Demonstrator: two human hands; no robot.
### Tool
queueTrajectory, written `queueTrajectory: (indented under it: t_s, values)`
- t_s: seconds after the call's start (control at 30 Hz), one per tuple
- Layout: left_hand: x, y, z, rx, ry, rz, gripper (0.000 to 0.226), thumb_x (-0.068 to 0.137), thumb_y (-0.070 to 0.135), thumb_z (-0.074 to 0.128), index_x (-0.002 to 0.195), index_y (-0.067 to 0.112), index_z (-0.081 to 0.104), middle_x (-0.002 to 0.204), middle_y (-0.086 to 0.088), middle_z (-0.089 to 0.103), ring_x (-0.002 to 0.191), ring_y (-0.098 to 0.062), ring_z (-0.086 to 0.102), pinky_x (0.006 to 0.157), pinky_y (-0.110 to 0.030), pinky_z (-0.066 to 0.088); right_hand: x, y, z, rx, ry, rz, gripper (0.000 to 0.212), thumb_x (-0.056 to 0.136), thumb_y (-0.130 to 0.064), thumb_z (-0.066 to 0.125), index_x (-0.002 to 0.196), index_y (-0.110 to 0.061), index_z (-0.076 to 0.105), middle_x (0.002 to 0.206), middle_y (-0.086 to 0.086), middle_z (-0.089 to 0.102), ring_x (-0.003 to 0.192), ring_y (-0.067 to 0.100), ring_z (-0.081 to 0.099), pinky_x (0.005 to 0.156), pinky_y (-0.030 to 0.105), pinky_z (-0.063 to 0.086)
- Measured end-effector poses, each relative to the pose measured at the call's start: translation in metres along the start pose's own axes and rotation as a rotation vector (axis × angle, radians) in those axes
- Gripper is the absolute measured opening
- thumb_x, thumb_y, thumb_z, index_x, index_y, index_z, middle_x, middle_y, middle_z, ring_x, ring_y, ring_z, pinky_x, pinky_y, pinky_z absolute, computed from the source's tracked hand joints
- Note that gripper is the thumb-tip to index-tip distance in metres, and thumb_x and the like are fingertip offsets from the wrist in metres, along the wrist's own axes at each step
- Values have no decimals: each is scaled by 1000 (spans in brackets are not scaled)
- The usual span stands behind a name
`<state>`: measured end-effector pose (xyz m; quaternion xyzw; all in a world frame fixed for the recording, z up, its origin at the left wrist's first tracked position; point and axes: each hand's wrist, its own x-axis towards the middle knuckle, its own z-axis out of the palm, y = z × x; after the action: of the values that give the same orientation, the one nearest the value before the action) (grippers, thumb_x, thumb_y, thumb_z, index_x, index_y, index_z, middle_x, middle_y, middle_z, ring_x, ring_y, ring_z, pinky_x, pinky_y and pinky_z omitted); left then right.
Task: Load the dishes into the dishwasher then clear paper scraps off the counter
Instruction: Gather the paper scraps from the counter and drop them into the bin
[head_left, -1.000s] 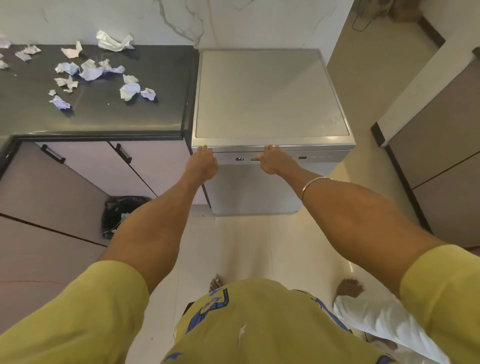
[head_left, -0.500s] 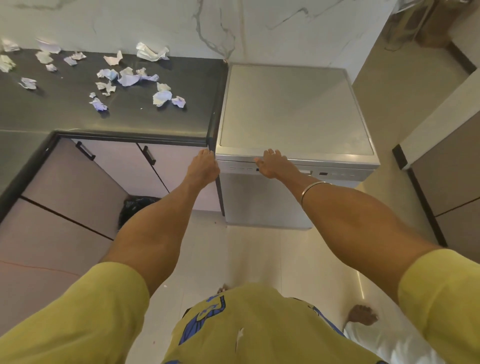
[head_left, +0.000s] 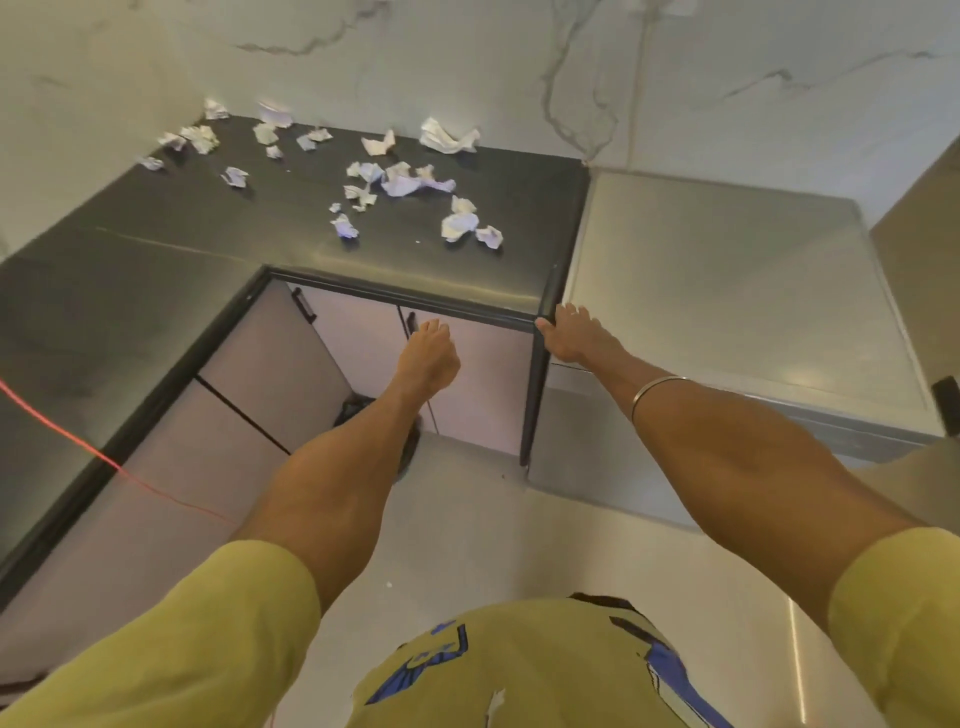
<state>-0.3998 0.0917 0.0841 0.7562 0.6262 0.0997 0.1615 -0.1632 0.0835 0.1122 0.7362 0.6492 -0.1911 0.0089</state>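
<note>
Dark counter (head_left: 156, 291) w/ paper scraps (head_left: 415, 182)

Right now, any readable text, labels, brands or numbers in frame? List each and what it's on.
None readable.
Blue and black print on the yellow shirt: cut off and foreshortened, cannot read.
Crumpled white paper scraps on the dark grey counter: faint purple marks, too blurred.
Silver stainless dishwasher: no label or display visible.

Nothing here can be read. The yellow shirt (head_left: 524, 670) carries a blue and black print, but its shapes are cut off and folded, so no letter or number comes clear. The paper scraps (head_left: 410, 179) on the tabletop (head_left: 156, 249) show faint marks too small to make out.
</note>
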Motion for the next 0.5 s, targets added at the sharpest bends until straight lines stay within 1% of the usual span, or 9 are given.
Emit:
queueTrajectory:
  t_s: [0.1,0.17,0.23,0.3,0.4,0.5]
  values:
    - [7,-27,-10,-9,3,-31,31,96,6,37,120,-8,52,131,-22,51,121,-36,47,103,-41,40,29,-18,-3,4,0,-21,66,105,-46,25,152,-1,23,159,16,23,146,35,22,117,48,23]
    - [16,-42,-17,-23,21,-58,29,96,5,37,117,-8,53,127,-22,52,116,-35,48,99,-39,39,47,-31,-4,-3,-6,-38,66,104,-46,27,152,0,22,159,16,23,147,35,19,117,48,22]
    - [24,-54,-22,-41,36,-83,24,97,5,38,111,-7,53,119,-22,54,109,-33,50,94,-38,40,62,-44,-7,-6,-2,-54,65,104,-45,30,150,0,26,156,17,28,145,35,23,115,48,26]
    - [36,-68,-26,-58,48,-101,24,99,8,38,109,-7,54,117,-22,54,109,-34,50,96,-40,41,82,-55,-8,-33,14,-82,62,103,-45,31,147,0,32,152,18,35,140,36,31,110,48,32]
    - [59,-90,-33,-72,58,-123,27,99,7,38,117,-6,54,127,-21,52,121,-35,48,105,-41,38,116,-72,-13,-38,21,-116,62,103,-45,31,146,1,33,150,18,37,138,36,33,109,49,34]
    - [86,-103,-45,-69,72,-147,36,102,9,36,132,-5,49,143,-19,44,135,-34,38,112,-40,32,154,-91,-21,-25,30,-141,60,102,-42,35,145,0,34,149,18,38,135,36,36,107,49,35]
